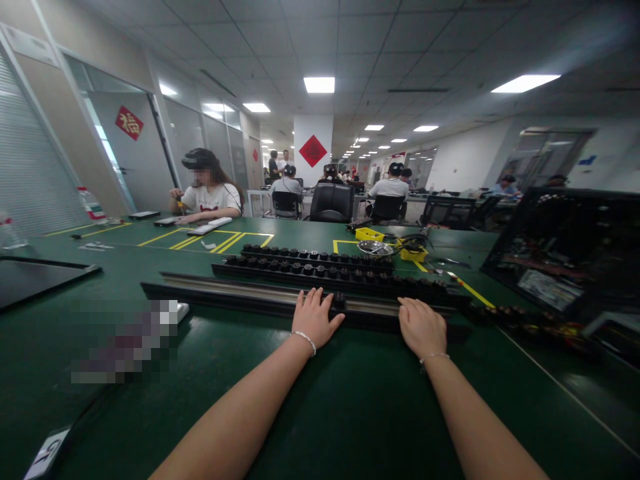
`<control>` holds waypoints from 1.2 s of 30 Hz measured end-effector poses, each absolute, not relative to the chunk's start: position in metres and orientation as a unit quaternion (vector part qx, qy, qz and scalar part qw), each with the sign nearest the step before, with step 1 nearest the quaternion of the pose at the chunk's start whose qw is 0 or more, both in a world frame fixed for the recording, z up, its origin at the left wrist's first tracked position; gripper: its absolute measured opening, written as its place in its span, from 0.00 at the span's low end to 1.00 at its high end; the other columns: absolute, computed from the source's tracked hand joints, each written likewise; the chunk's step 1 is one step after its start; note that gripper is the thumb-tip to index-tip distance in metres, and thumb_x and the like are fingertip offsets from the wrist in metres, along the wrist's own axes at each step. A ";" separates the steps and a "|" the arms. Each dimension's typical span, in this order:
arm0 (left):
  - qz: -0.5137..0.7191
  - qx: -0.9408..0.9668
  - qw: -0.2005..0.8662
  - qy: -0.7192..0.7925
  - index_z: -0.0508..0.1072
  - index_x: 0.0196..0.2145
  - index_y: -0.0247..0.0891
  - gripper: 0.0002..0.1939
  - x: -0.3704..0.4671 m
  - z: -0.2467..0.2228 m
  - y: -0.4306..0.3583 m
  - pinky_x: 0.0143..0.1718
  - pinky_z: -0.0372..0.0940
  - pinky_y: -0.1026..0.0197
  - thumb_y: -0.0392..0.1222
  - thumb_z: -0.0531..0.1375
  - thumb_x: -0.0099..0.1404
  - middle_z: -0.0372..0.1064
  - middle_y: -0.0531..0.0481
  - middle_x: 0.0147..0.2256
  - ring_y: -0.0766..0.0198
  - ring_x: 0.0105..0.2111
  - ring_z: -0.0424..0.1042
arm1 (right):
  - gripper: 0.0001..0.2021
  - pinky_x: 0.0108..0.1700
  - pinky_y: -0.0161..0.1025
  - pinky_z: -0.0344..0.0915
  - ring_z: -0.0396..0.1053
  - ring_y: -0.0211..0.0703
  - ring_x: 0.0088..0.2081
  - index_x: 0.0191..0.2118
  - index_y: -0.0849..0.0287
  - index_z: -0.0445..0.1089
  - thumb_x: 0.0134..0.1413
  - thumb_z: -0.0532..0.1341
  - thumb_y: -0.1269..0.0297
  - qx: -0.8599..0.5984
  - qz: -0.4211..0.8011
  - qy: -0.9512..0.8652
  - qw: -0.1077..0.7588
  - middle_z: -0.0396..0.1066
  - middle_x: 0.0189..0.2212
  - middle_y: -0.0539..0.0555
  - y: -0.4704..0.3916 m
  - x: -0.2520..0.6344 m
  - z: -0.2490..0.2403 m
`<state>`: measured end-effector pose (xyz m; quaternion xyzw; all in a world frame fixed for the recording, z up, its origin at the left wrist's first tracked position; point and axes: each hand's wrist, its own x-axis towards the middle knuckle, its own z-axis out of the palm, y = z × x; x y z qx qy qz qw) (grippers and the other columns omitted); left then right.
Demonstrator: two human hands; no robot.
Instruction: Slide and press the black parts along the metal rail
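So both forearms stretch straight out over the green desk (350, 400), and both hands are planted on the nearest long black rail (250, 297), the one with a silvery strip along its top. The left hand (314, 319) lies palm down with its fingers (320, 298) spread loosely, the thumb pointing right toward a small black knob (339, 300) seated on the rail. It's touching, not pinching anything as far as I can see. The right hand (421, 325) sits just beside it on the same rail, palm down, fingers curled forward over the far edge, so I can't tell whether they've hooked onto something. Thin bracelets on both wrists.

My read: this looks like the positioning or steadying stage, hands settling the rail before anything gets worked on. The next move probably calls for an actual grip, either on that knob or on the rail's edges, with both hands kept level since the thing is long.

Just behind are two more black strips (310, 263) lined with rows of round caps. Farther back sit yellow trays (369, 234) and a metal dish (375, 248), and a co-worker in a white shirt (210, 198) sits at the desk's far left.
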<state>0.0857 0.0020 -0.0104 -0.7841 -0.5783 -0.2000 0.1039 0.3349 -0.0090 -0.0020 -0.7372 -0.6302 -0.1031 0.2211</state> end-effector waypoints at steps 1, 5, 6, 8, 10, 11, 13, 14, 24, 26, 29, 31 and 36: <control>-0.201 -0.784 0.104 -0.578 0.62 0.58 0.43 0.34 0.086 -0.010 0.002 0.62 0.42 0.44 0.64 0.40 0.63 0.56 0.43 0.60 0.53 0.61 0.51 | 0.24 0.56 0.48 0.53 0.58 0.45 0.57 0.53 0.56 0.67 0.60 0.41 0.61 -0.737 -0.103 -0.631 0.221 0.66 0.54 0.52 -0.009 0.335 -0.002; -0.204 -0.783 0.102 -0.579 0.62 0.57 0.43 0.34 0.086 -0.010 0.002 0.62 0.42 0.44 0.64 0.40 0.63 0.56 0.43 0.60 0.53 0.61 0.51 | 0.24 0.55 0.49 0.53 0.58 0.46 0.57 0.53 0.55 0.67 0.60 0.40 0.60 -0.738 -0.099 -0.632 0.216 0.66 0.54 0.53 -0.010 0.334 0.000; -0.204 -0.783 0.100 -0.579 0.62 0.57 0.43 0.34 0.086 -0.009 0.002 0.62 0.42 0.44 0.64 0.40 0.63 0.56 0.43 0.60 0.53 0.61 0.51 | 0.24 0.55 0.49 0.53 0.58 0.46 0.57 0.53 0.55 0.67 0.60 0.40 0.60 -0.739 -0.098 -0.631 0.215 0.66 0.54 0.53 -0.011 0.334 0.000; -0.203 -0.783 0.096 -0.580 0.62 0.57 0.43 0.34 0.087 -0.009 0.001 0.62 0.42 0.44 0.64 0.40 0.63 0.56 0.43 0.60 0.53 0.61 0.51 | 0.25 0.55 0.50 0.53 0.57 0.46 0.57 0.53 0.55 0.66 0.60 0.40 0.60 -0.739 -0.097 -0.631 0.214 0.66 0.54 0.53 -0.011 0.334 0.001; -0.201 -0.784 0.094 -0.580 0.61 0.58 0.44 0.34 0.089 -0.009 0.001 0.62 0.42 0.45 0.64 0.40 0.63 0.55 0.43 0.60 0.53 0.61 0.51 | 0.24 0.55 0.49 0.53 0.57 0.46 0.57 0.53 0.55 0.67 0.60 0.40 0.60 -0.738 -0.098 -0.632 0.214 0.66 0.54 0.53 -0.011 0.334 0.000; -0.201 -0.784 0.093 -0.579 0.61 0.58 0.44 0.34 0.091 -0.009 0.001 0.62 0.41 0.45 0.64 0.40 0.63 0.55 0.43 0.60 0.53 0.61 0.50 | 0.24 0.55 0.49 0.53 0.57 0.46 0.57 0.53 0.56 0.67 0.60 0.40 0.60 -0.738 -0.099 -0.633 0.214 0.66 0.54 0.53 -0.011 0.334 0.000; -0.202 -0.786 0.092 -0.576 0.61 0.58 0.44 0.34 0.094 -0.009 0.001 0.62 0.41 0.45 0.64 0.40 0.63 0.56 0.43 0.60 0.53 0.61 0.50 | 0.24 0.56 0.48 0.53 0.58 0.46 0.57 0.53 0.56 0.67 0.60 0.40 0.60 -0.736 -0.102 -0.634 0.213 0.66 0.54 0.53 -0.010 0.335 0.000; -0.203 -0.788 0.092 -0.574 0.61 0.58 0.43 0.34 0.096 -0.010 0.001 0.62 0.41 0.45 0.64 0.40 0.63 0.56 0.43 0.60 0.53 0.61 0.50 | 0.25 0.56 0.48 0.53 0.58 0.45 0.57 0.53 0.56 0.67 0.60 0.40 0.60 -0.736 -0.102 -0.635 0.212 0.66 0.54 0.54 -0.010 0.335 -0.001; -0.200 -0.791 0.085 -0.572 0.60 0.58 0.43 0.34 0.102 -0.009 0.000 0.62 0.40 0.45 0.64 0.41 0.63 0.55 0.44 0.61 0.53 0.62 0.49 | 0.24 0.55 0.48 0.52 0.58 0.45 0.57 0.54 0.56 0.66 0.60 0.41 0.61 -0.738 -0.101 -0.633 0.210 0.66 0.54 0.53 -0.010 0.335 0.000; -0.199 -0.791 0.085 -0.572 0.60 0.58 0.43 0.34 0.102 -0.009 0.000 0.62 0.40 0.45 0.64 0.41 0.63 0.55 0.43 0.61 0.53 0.62 0.49 | 0.24 0.55 0.47 0.53 0.58 0.45 0.57 0.53 0.56 0.67 0.60 0.41 0.61 -0.738 -0.106 -0.633 0.209 0.66 0.54 0.53 -0.010 0.335 0.000; -0.201 -0.790 0.086 -0.573 0.61 0.58 0.43 0.33 0.102 -0.008 0.000 0.62 0.40 0.44 0.64 0.42 0.63 0.55 0.43 0.60 0.52 0.62 0.50 | 0.23 0.55 0.47 0.53 0.58 0.45 0.57 0.53 0.56 0.67 0.60 0.41 0.62 -0.737 -0.114 -0.633 0.208 0.66 0.54 0.53 -0.010 0.334 -0.001; -0.203 -0.790 0.086 -0.573 0.61 0.58 0.43 0.33 0.103 -0.008 -0.001 0.62 0.40 0.44 0.64 0.42 0.63 0.55 0.43 0.60 0.52 0.61 0.50 | 0.23 0.55 0.47 0.53 0.58 0.45 0.57 0.53 0.56 0.67 0.60 0.42 0.62 -0.737 -0.116 -0.633 0.207 0.66 0.53 0.53 -0.010 0.334 0.000; -0.204 -0.790 0.083 -0.572 0.60 0.58 0.43 0.34 0.106 -0.009 -0.001 0.62 0.41 0.44 0.64 0.41 0.63 0.55 0.43 0.61 0.53 0.62 0.50 | 0.23 0.55 0.47 0.53 0.57 0.45 0.57 0.53 0.56 0.67 0.59 0.42 0.62 -0.740 -0.110 -0.631 0.205 0.66 0.54 0.53 -0.011 0.334 0.001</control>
